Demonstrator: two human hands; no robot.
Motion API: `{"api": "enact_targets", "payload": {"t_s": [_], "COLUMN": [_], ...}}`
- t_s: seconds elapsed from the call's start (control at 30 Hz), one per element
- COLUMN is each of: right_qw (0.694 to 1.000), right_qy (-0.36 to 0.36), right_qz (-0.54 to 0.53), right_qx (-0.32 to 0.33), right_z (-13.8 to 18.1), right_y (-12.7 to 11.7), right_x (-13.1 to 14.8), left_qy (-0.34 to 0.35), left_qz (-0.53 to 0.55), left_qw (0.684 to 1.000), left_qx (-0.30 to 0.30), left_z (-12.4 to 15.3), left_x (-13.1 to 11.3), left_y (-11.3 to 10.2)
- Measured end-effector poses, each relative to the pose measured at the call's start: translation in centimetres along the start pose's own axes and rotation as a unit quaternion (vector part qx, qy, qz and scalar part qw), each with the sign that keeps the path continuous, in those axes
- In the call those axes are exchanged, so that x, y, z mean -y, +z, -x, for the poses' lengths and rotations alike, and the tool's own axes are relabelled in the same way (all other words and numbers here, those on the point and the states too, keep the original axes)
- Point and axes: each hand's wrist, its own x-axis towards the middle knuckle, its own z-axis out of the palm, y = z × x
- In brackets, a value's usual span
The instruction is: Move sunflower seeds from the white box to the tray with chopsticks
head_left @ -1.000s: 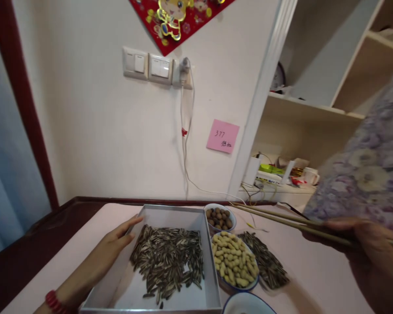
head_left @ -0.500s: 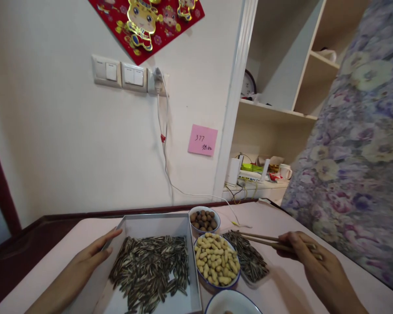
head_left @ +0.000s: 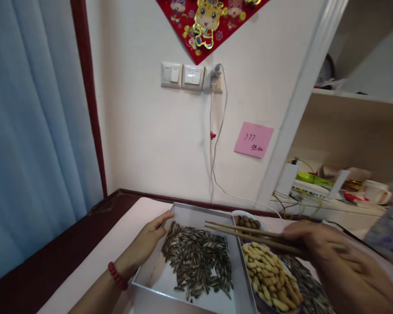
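My left hand (head_left: 147, 242) grips the left side of a shallow grey-white box (head_left: 199, 212), thumb and fingers at its rim. Striped sunflower seeds (head_left: 199, 257) lie spread over the box's floor. In my right hand (head_left: 340, 257), blurred by motion, is a pair of wooden chopsticks (head_left: 249, 232). Their tips are above the back right of the box, slightly apart, with nothing visible between them. Just right of the box stands a bowl of peanuts (head_left: 270, 274). Behind it is a bowl of round brown nuts (head_left: 247, 221), partly covered by the chopsticks. More sunflower seeds (head_left: 306, 281) lie partly hidden under my right hand.
A pink cloth or sheet (head_left: 94, 266) covers part of the dark red table (head_left: 29, 279). A white cable (head_left: 236, 196) runs down the wall to the table's back. Shelves with a router (head_left: 311, 189) and a white mug (head_left: 375, 192) stand to the right. A blue curtain (head_left: 36, 122) hangs left.
The view has turned left. My right hand has carried the chopsticks leftward from the seeds beside the peanuts to above the box. My left hand stays at the box's left side.
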Motion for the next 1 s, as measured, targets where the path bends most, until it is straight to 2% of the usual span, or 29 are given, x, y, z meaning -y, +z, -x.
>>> {"api": "enact_targets", "payload": {"t_s": [0.1,0.2,0.27,0.47,0.73,1.0], "right_qw": [0.992,0.98,0.975,0.97,0.962,0.961], "right_qy": [0.008,0.002,-0.008,-0.04,-0.06,-0.06], "right_qz": [-0.03,-0.04,-0.028,-0.02,-0.014,0.003], "right_qx": [0.118,0.196,0.22,0.239,0.264,0.271], "right_z": [-0.4,-1.0,-1.5,-2.5,-3.3,-3.7], "right_y": [4.7,7.9,9.4,12.0,15.4,14.9], "right_x": [1.9,1.2,0.4,0.0,0.3,0.2], "left_qy": [-0.008,-0.008,-0.005,0.0,-0.008,-0.009], "left_qz": [0.012,0.017,0.023,0.028,0.024,0.023], "left_qw": [1.0,1.0,1.0,1.0,1.0,1.0], "left_qx": [-0.003,-0.002,-0.001,0.008,0.005,0.007], "left_z": [0.1,0.0,-0.1,-0.3,0.0,-0.1], "left_x": [0.2,0.6,1.0,1.5,0.6,0.8], "left_y": [0.0,0.1,0.1,0.0,0.2,0.3]}}
